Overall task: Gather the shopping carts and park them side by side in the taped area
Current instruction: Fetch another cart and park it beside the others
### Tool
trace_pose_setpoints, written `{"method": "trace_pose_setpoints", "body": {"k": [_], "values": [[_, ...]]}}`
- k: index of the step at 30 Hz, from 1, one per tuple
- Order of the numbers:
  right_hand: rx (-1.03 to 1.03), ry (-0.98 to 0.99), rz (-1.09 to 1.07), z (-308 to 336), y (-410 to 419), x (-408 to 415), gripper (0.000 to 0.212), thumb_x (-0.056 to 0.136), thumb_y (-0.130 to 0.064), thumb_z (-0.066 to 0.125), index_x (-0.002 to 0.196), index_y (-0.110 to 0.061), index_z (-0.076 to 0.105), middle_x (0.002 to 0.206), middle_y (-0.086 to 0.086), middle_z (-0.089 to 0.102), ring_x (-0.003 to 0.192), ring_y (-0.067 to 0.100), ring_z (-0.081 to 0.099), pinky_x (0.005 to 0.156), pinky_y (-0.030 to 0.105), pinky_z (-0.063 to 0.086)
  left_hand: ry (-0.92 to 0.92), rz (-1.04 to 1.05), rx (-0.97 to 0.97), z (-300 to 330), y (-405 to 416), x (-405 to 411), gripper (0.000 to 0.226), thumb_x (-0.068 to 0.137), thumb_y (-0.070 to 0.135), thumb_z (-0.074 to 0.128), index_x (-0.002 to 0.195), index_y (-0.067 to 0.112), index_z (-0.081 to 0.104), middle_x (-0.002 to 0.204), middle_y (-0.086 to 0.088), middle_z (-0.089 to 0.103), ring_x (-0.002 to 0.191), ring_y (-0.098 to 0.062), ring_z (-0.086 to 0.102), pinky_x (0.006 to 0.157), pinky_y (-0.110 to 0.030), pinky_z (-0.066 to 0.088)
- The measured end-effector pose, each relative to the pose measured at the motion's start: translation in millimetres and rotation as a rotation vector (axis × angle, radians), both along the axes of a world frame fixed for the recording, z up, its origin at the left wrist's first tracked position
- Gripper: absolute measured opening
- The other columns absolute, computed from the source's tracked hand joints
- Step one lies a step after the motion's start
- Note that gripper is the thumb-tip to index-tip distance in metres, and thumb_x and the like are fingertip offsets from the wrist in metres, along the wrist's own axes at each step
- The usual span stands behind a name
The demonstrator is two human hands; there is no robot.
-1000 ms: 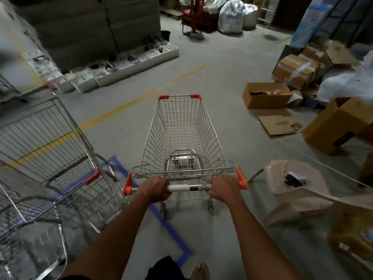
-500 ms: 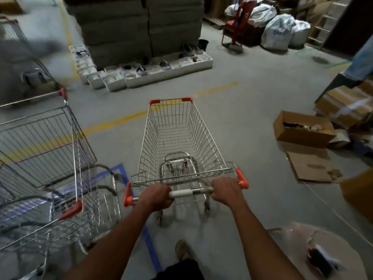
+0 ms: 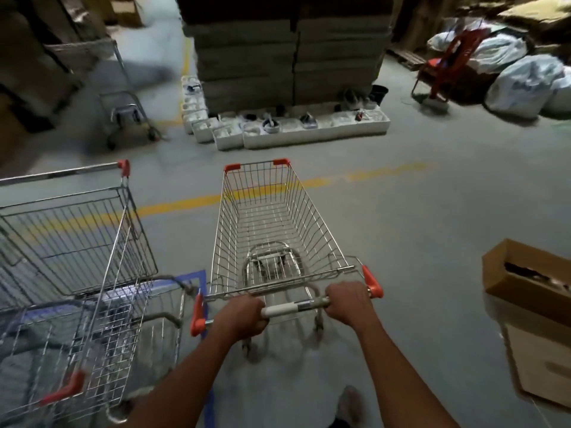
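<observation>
Head view, hands: the left hand [image 3: 239,315] is wrapped shut around the left part of the handle bar [image 3: 293,307]; the right hand [image 3: 348,302] is wrapped shut around its right part. Both forearms reach in from the bottom edge.
Head view, held cart: the shopping cart [image 3: 272,230] stands upright on the grey floor [image 3: 432,227], its wire basket empty, with orange caps at the 2 front corners and at both ends of the handle. Its front end lies over the yellow floor line [image 3: 173,206]. The white sleeve of the bar shows between the 2 hands.
Head view, parked cart: a second cart [image 3: 71,242] stands just beside the held one on its left, pointing roughly the same way, with a gap between them. Its basket is also empty.
Head view, tape: blue tape [image 3: 197,278] shows on the floor between the 2 carts and under the left one; a strip also runs down past the left forearm. The held cart's left side stands just beside this tape.
Head view, far left: a third cart [image 3: 123,91] stands well apart near the top left, blurred.
Head view, background: a tall stack of grey slabs [image 3: 287,54] rises beyond the yellow line, with white trays [image 3: 309,128] along its foot. A red chair [image 3: 445,63] and pale sacks [image 3: 522,81] sit at the top right.
Head view, right edge: an open cardboard box [image 3: 522,279] lies on the floor, with flat cardboard [image 3: 543,366] nearer the bottom edge.
Head view, bottom: a foot [image 3: 350,403] shows between the forearms, blurred.
</observation>
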State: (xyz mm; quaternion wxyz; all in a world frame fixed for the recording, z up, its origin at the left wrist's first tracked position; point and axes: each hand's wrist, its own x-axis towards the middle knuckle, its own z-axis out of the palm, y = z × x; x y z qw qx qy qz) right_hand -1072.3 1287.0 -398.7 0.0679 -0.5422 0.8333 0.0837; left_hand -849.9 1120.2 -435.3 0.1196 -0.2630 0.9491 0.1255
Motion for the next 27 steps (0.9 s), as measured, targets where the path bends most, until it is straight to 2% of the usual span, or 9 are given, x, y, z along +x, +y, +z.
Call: {"method": "trace_pose_setpoints", "body": {"k": [5,10,15,17,19,22,27], "values": [[0.014,-0.015,0.127,-7.7,-77.9,-81.4,0.026,0.086,-0.039,0.059,0.105,-0.024,0.067,0.097,0.001,0.073,0.094,0.026,0.07,0.073,0.033,0.045,-0.003,0.132,-0.02,4.9,-44.5,-57.8,0.031,0.089,0.045,0.057,0.102,0.02,0.071,0.095,-0.001,0.072,0.087,-0.023,0.069,0.072,-0.031,0.05],[0.009,-0.04,0.255,-13.6,-154.5,-154.6,0.03,0.084,-0.047,0.059,0.101,-0.024,0.069,0.094,-0.001,0.072,0.091,0.025,0.069,0.083,0.036,0.049,0.011,0.307,-0.021,7.4,-87.2,-113.1,0.046,0.079,0.055,0.045,0.105,0.025,0.069,0.098,0.002,0.072,0.09,-0.022,0.07,0.073,-0.035,0.054],[-0.021,-0.098,0.358,-18.1,-226.5,-207.3,0.054,0.071,-0.072,0.048,0.104,-0.033,0.066,0.094,-0.003,0.072,0.09,0.024,0.068,0.095,0.048,0.041,-0.009,0.414,-0.011,12.2,-124.4,-165.1,0.034,0.083,0.047,0.052,0.103,0.025,0.068,0.098,0.001,0.073,0.092,-0.022,0.07,0.078,-0.034,0.054],[-0.005,-0.157,0.409,-17.5,-255.5,-221.2,0.048,0.073,-0.07,0.055,0.106,-0.035,0.063,0.1,-0.005,0.072,0.095,0.023,0.067,0.096,0.051,0.04,-0.024,0.456,-0.016,10.9,-141.5,-180.8,0.031,0.083,0.045,0.054,0.102,0.024,0.068,0.099,0.0,0.073,0.093,-0.021,0.07,0.078,-0.033,0.053],[0.011,-0.208,0.483,-16.8,-285.9,-231.3,0.038,0.077,-0.062,0.062,0.103,-0.034,0.061,0.101,-0.006,0.071,0.096,0.022,0.067,0.092,0.047,0.043,-0.029,0.489,-0.02,7.8,-161.1,-196.3,0.031,0.084,0.044,0.055,0.103,0.025,0.069,0.099,0.0,0.073,0.093,-0.021,0.069,0.079,-0.032,0.053],[0.001,-0.123,0.577,-23.0,-337.4,-246.6,0.038,0.079,-0.061,0.062,0.097,-0.028,0.066,0.094,-0.003,0.071,0.09,0.024,0.069,0.077,0.036,0.046,-0.015,0.536,-0.008,5.6,-193.1,-218.6,0.031,0.083,0.044,0.056,0.103,0.024,0.07,0.095,0.0,0.073,0.089,-0.022,0.07,0.077,-0.033,0.055],[0.036,-0.035,0.624,-22.7,-434.0,-272.1,0.035,0.08,-0.055,0.058,0.096,-0.024,0.065,0.089,-0.001,0.071,0.083,0.026,0.07,0.069,0.035,0.049,-0.005,0.626,-0.007,4.4,-263.9,-248.1,0.033,0.084,0.046,0.058,0.104,0.023,0.071,0.098,-0.003,0.072,0.092,-0.024,0.069,0.074,-0.034,0.052]]}}
